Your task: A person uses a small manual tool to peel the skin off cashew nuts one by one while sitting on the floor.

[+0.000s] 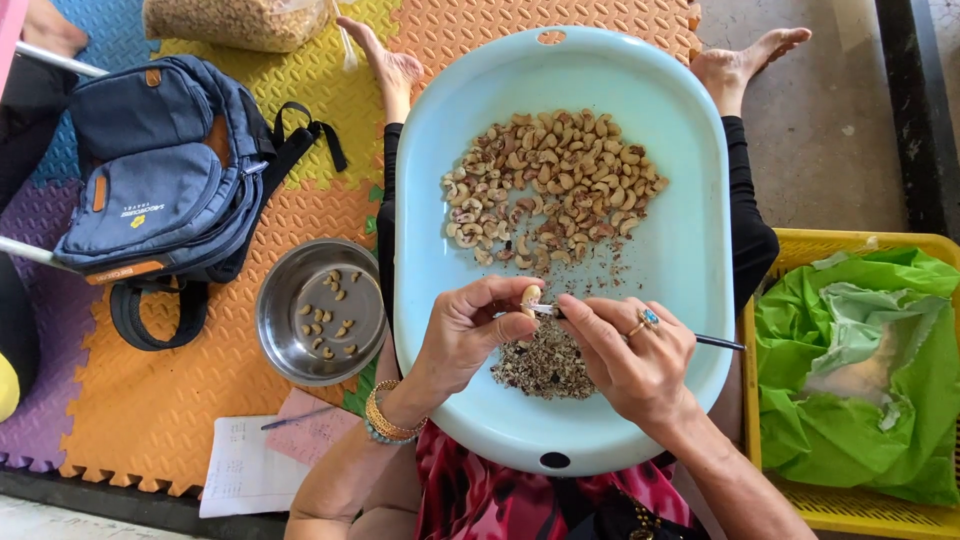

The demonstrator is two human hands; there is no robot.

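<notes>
My left hand [470, 335] pinches a single pale cashew nut [529, 298] over a light blue oval tray [690, 260] on my lap. My right hand [630, 350], wearing a ring with a blue stone, grips a thin metal scraping tool [722, 343] whose tip touches the nut. A pile of unpeeled cashews [550, 185] lies in the tray's far half. Brown skin scraps [545, 365] are heaped just below my hands. Gold bangles circle my left wrist.
A steel bowl [290, 345] with several peeled nuts stands left of the tray on coloured foam mats. A blue backpack [165, 170] lies further left. A yellow crate [800, 500] lined with green plastic is on the right. Papers [245, 470] and a nut sack [235, 20] are nearby.
</notes>
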